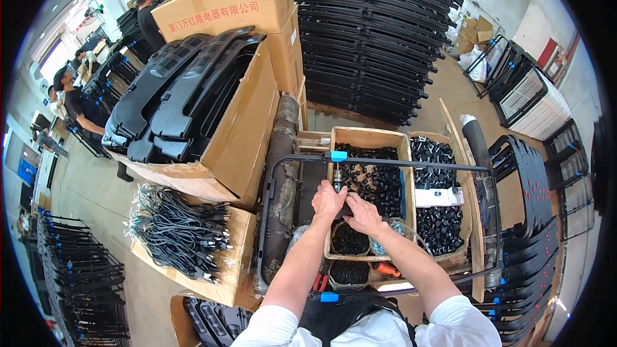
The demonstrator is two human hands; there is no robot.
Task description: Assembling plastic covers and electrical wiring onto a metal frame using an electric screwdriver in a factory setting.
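Left hand (329,202) closed round driver (338,181), metal tip upright against frame (418,165) at far blue clip (337,156). Right hand (364,214) curled on driver's dark rear, fingertips partly hidden. Frame lies over wooden bin (369,131); black knobs (385,198) inside, beside hands. Cables (180,231) bundled on carton (241,231), left of frame. Black covers (170,99) stacked in box (247,135) beyond cables.

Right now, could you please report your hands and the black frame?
Left hand, right hand: gripping driver-like tool. Black frame: spanning parts bins. Blue clip: just beyond tool.
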